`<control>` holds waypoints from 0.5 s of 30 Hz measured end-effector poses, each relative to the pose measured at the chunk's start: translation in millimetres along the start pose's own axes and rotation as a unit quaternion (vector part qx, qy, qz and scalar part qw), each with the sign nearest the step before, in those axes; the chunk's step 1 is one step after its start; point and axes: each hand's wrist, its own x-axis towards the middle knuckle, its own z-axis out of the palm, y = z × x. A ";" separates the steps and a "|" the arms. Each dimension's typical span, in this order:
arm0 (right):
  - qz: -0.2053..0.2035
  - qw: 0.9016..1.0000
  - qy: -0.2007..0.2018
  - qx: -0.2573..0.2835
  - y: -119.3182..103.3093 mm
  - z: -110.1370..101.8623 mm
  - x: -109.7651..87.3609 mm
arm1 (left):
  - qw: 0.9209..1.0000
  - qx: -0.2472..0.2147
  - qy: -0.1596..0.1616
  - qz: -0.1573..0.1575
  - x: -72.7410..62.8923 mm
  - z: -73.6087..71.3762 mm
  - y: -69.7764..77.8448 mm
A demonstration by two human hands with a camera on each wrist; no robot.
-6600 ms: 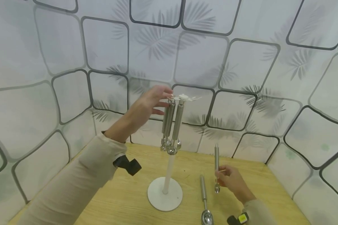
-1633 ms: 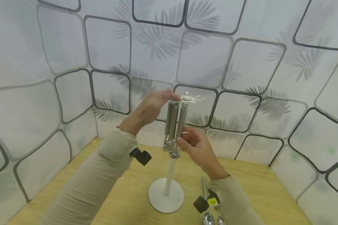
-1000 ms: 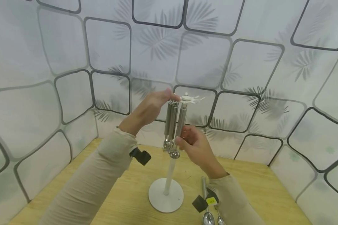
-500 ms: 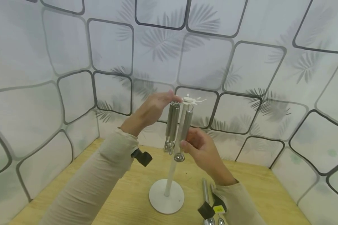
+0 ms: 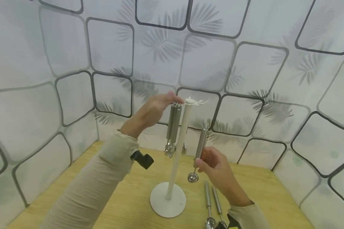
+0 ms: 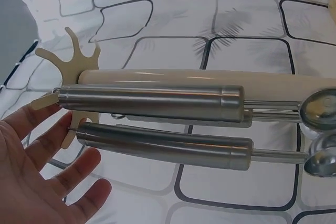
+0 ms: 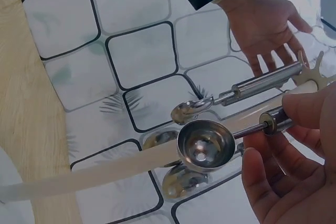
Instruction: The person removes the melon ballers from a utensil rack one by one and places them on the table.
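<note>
My right hand (image 5: 219, 170) pinches a steel melon baller (image 5: 201, 143) low on its handle, right of the white stand's pole (image 5: 179, 149) and apart from it. In the right wrist view, the melon baller's round bowl (image 7: 206, 145) shows a small hole. My left hand (image 5: 153, 111) is up at the stand's top, fingers extended against the hooked rack (image 6: 79, 66). Several steel utensils (image 5: 174, 122) with round bowls hang from the rack's left side; in the left wrist view, their thick handles (image 6: 152, 102) lie close beside my fingertips.
The stand's round white base (image 5: 168, 203) rests on the wooden table (image 5: 126, 197). To its right lie a larger scoop (image 5: 207, 198) and a slimmer one (image 5: 217, 200), side by side near my right sleeve. Patterned curtain (image 5: 154, 57) encloses the table's back and sides.
Earlier, my right hand laid a slim scoop on the table and reached to the rack. Now the melon baller is off its hook, moved right and down. My left hand stays at the rack.
</note>
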 end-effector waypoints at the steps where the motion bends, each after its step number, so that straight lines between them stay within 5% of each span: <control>1: 0.005 1.000 0.002 -0.003 2.7 -1.0 -2.7 | 1.000 -0.002 -0.003 -0.002 -0.2 -0.6 -0.4; 15: 0.090 0.994 0.049 -0.036 20.3 -14.9 -25.6 | 1.000 -0.025 -0.009 0.009 -2.6 -0.7 -0.7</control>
